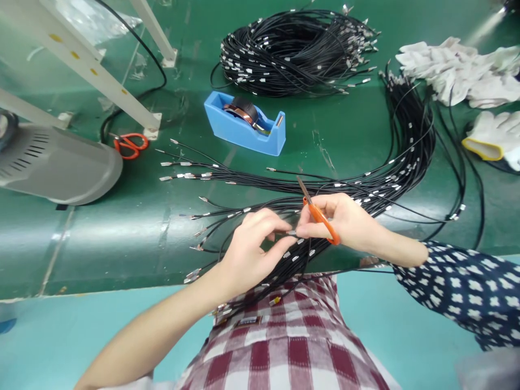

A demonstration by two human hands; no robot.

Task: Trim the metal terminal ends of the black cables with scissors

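My left hand (255, 246) pinches a thin black cable near its small silvery tip (291, 233), thumb and forefinger close together. My right hand (345, 219) is closed around orange-handled scissors (324, 221), whose blades point up and away to the left. Its thumb and fingertips also meet at that same cable tip, right beside the left fingers. Under and around both hands runs a bundle of black cables (260, 183) with white labels and metal ends. Some of them hang over the table's front edge onto the checked apron (280, 352).
Beyond the hands stands a blue tape dispenser (244, 127). A large coil of black cables (284, 59) lies at the back, with white gloves (455, 70) to its right. On the left are a grey machine (60, 162), red-handled scissors (130, 145) and a white metal frame (101, 81).
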